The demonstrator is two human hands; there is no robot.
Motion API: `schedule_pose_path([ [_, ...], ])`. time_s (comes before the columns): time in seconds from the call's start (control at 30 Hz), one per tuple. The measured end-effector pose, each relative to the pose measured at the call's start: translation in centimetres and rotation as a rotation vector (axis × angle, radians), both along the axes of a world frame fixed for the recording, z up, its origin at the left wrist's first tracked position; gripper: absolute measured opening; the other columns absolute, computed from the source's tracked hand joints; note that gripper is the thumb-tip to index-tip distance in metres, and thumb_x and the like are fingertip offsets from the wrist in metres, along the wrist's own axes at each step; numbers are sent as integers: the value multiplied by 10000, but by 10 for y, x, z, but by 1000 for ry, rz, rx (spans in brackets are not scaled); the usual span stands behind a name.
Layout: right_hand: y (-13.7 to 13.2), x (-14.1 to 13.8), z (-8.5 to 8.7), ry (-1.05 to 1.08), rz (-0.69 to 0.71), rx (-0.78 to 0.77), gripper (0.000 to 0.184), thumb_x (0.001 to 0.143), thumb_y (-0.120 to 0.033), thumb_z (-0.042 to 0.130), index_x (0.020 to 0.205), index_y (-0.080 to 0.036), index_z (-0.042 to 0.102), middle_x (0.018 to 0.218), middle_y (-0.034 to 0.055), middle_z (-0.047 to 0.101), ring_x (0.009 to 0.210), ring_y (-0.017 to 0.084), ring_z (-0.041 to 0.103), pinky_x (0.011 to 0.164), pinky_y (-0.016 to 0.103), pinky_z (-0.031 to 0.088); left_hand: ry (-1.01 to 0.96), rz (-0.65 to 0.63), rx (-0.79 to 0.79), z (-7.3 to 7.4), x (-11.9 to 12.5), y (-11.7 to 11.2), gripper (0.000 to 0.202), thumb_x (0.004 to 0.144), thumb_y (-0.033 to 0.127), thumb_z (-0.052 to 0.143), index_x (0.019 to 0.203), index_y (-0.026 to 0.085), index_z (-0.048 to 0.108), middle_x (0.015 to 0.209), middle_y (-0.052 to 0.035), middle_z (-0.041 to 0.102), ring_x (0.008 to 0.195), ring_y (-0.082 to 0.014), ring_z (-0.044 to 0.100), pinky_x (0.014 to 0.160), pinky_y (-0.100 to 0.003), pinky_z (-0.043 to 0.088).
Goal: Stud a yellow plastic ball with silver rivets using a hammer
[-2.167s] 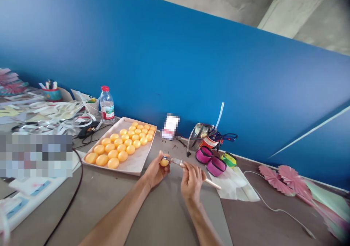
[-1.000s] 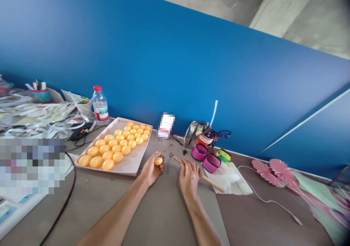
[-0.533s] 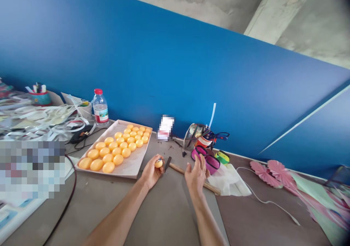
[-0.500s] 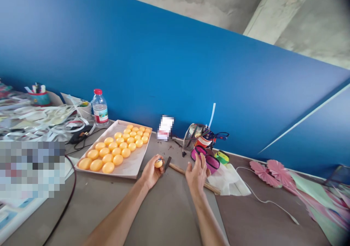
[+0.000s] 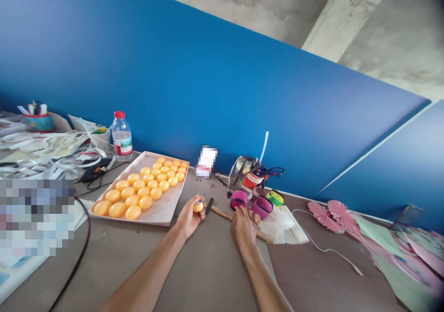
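My left hand is closed around an orange ball with a shiny bit at its top. Beside that hand lies a hammer, its dark head near my left fingertips and its wooden handle running right. Over the handle is my right hand, knuckles up and fingers bent round it; the fingertips are hidden. Just beyond those fingers are two purple cup-like pieces with dark rims, one at the left and one at the right. Many similar orange balls lie in rows in a shallow box.
A red-capped bottle stands behind the box, near tangled white strips. Along the blue partition are a phone-like object, a jar and a green-yellow piece. Pink pleated paper and a white cable lie right.
My right hand has come down from above the purple pieces onto the hammer's handle, its fingers bending. My left hand still holds the ball. The view has shifted slightly.
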State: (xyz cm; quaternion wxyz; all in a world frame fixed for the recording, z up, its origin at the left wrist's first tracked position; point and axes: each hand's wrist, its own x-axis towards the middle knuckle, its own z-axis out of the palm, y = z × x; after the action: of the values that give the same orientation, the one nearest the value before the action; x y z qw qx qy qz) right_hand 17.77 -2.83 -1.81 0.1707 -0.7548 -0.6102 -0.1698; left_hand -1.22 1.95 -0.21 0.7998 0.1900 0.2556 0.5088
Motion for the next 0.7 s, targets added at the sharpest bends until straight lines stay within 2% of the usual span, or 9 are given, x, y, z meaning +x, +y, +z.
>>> schedule_pose_path([
  [0.1,-6,-3,-7,30,0,5,299,827,-180,365,984,-190,619,964,80,633,898,219,514,872,362,254,-6,-6,3,-2,0,1,180,733,312,574,756,148,503,634,-1,547,411,-62,447,419,-198,322],
  [0.23,-6,-1,-7,57,-1,61,300,822,-187,385,1021,-174,610,1008,84,620,918,209,512,897,370,237,-5,-10,1,-3,-1,1,192,730,320,581,757,145,508,635,-2,546,414,-62,450,416,-198,324],
  [0.4,-8,5,4,101,15,281,286,829,-194,395,957,-223,649,1101,74,566,942,206,496,901,399,232,20,3,-24,0,-1,0,191,726,317,585,772,146,514,650,-6,555,420,-63,456,416,-195,340],
  [0.5,-7,14,10,115,-107,420,338,813,-240,419,1098,-165,584,1208,145,466,1066,261,434,897,423,241,33,1,-41,2,-2,-1,178,730,307,582,769,148,513,649,-7,560,424,-64,460,419,-194,344],
  [0.6,-7,20,12,92,-199,324,389,786,-251,429,1136,-128,548,1247,176,426,1152,317,354,893,451,228,17,5,-22,2,-2,-1,187,728,314,586,763,143,519,645,-11,560,423,-65,459,419,-199,347],
  [0.7,-11,15,11,81,-179,133,270,798,-273,426,939,-176,635,1085,135,543,1093,308,411,878,434,231,12,0,-9,2,-1,0,197,727,322,589,770,141,524,655,-14,563,426,-67,462,421,-202,349],
])
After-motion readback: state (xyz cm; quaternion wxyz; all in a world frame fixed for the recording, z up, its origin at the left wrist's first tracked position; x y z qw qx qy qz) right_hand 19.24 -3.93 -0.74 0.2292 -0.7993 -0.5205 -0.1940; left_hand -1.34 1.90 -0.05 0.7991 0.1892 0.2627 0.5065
